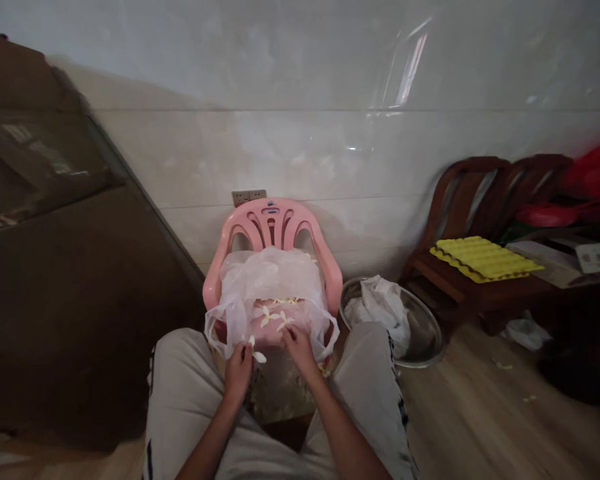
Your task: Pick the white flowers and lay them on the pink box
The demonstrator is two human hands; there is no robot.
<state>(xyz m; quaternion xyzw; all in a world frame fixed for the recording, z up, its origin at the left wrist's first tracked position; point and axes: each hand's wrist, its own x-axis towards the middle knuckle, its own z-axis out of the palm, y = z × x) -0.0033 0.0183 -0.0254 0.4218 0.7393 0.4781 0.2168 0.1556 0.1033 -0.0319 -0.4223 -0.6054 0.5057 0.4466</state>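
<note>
My left hand [238,371] is closed in a pinch on a white flower [258,357] with long petals, just in front of the pink plastic chair [272,207]. My right hand [299,347] has its fingertips pinched together at another white flower [283,323] with a pale yellow middle. Beside that one, a further flower [267,316] lies on the front of the seat. A thin, whitish plastic bag [267,270] spreads over the seat, its handles hanging at both sides. More pale flowers show at the bag's mouth, partly hidden inside it.
At the right of the chair stands a metal basin [427,360] holding a crumpled white bag [383,310]. Beyond it, a wooden chair [443,272] carries yellow egg trays [483,259]. Large cardboard boxes [75,313] stand at the left. A tiled wall [190,153] rises behind.
</note>
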